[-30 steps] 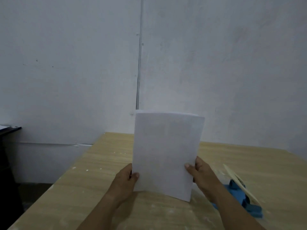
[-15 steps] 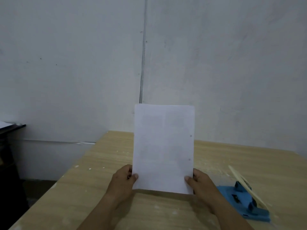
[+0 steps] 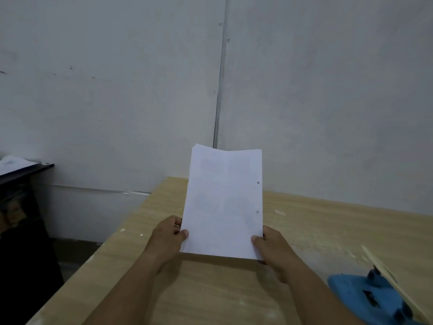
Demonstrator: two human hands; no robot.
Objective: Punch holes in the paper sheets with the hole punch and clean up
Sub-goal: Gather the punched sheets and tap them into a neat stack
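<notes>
I hold a stack of white paper sheets [image 3: 222,202] upright above the wooden table [image 3: 316,221]. Two punched holes show near the stack's right edge. My left hand [image 3: 167,238] grips the lower left corner, thumb on the front. My right hand [image 3: 273,252] grips the lower right corner the same way. A blue hole punch [image 3: 365,299] with a pale lever lies on the table at the lower right, apart from both hands.
A grey panelled wall [image 3: 328,90] stands right behind the table. The table's left edge drops to the floor. A dark shelf [image 3: 25,171] with a white sheet on it sits at the far left.
The stack has turned from angled to facing me, so two holes now show at its right edge. The hands have stayed at the lower corners.
</notes>
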